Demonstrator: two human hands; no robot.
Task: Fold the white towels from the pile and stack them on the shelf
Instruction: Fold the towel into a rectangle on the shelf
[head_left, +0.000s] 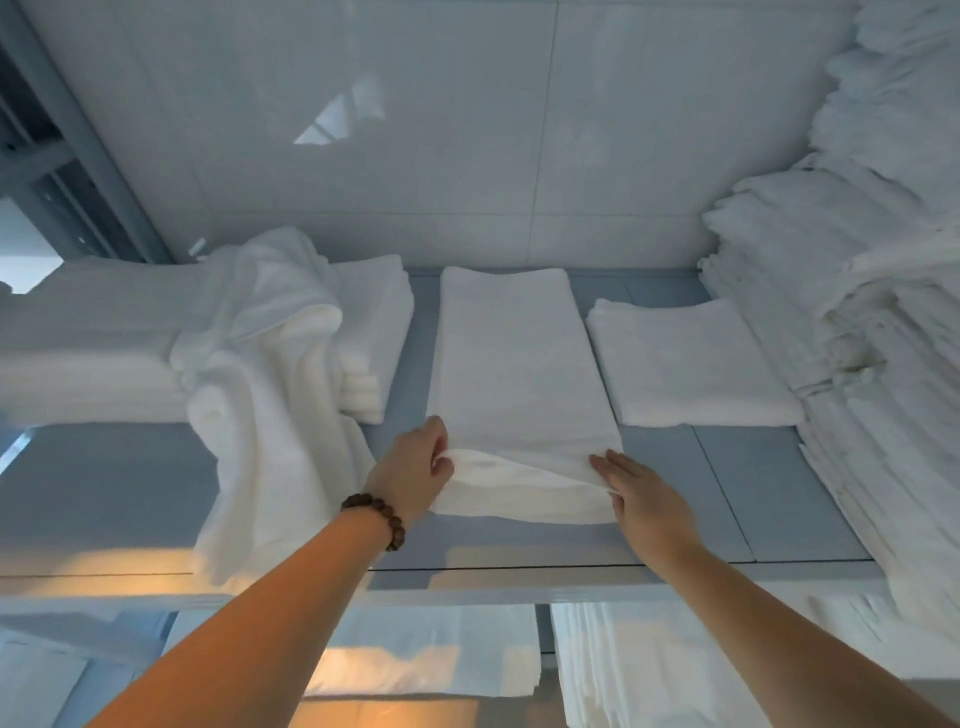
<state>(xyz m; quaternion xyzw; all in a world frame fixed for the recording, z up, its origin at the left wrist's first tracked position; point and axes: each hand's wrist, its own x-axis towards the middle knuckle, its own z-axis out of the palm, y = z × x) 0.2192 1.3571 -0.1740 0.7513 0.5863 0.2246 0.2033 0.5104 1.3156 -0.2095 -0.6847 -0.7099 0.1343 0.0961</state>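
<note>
Head view: left hand (415, 467) pinches the near-left corner of the towel (519, 364), thumb and fingers closed on the lifted top layer. Right hand (644, 499) lies with fingers straight and flat on the near-right corner, gripping nothing. The towel runs lengthwise away from the pinch on the shelf (779, 493). A loose pile (260, 374) hangs left of the pinch, and a folded towel (691, 364) lies beyond the flat hand. Judgement: mid-fold. Carry both near corners evenly to the far edge, match the edges, then smooth outward.
</note>
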